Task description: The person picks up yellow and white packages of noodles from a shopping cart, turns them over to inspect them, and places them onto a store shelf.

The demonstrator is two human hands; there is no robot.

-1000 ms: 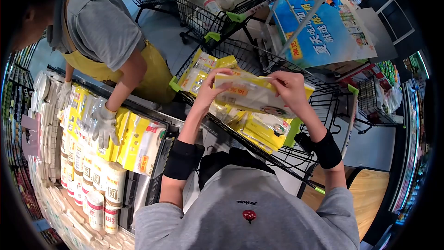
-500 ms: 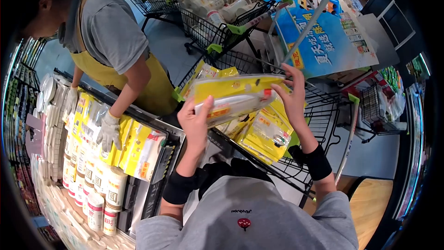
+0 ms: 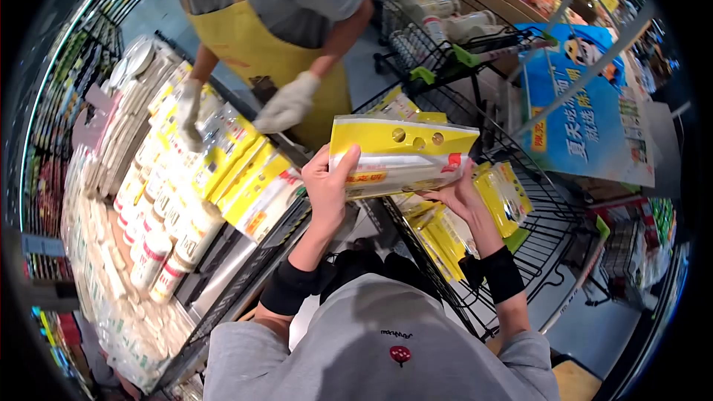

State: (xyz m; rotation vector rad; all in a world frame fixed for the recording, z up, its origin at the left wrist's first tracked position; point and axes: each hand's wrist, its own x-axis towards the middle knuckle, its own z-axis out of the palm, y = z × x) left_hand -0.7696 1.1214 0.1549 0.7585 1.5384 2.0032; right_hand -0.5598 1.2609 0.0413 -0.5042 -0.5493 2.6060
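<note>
A yellow-and-white packet (image 3: 405, 150) with a clear window and a red mark is held up in front of my chest. My left hand (image 3: 327, 182) grips its left end, thumb on the front face. At the lower right corner my right hand (image 3: 457, 191) holds it, with some fingers under the bottom edge. Below and behind it, yellow packets (image 3: 507, 197) lie in a black wire cart (image 3: 549, 212). To the left, similar yellow packets (image 3: 256, 186) stand in a row on a display, beside white rolls (image 3: 151, 258).
A co-worker in a yellow apron (image 3: 260, 52) and white gloves stands across the display. Another cart (image 3: 475, 56) holds white rolls at the top. A blue sign (image 3: 579, 104) stands at the right. Flat white packs (image 3: 111, 275) cover the display's left part.
My right hand has moved from the packet's top right to its lower right corner, and the packet's face is turned more toward me. The view has turned left. The co-worker's gloved hand has lifted off the packets.
</note>
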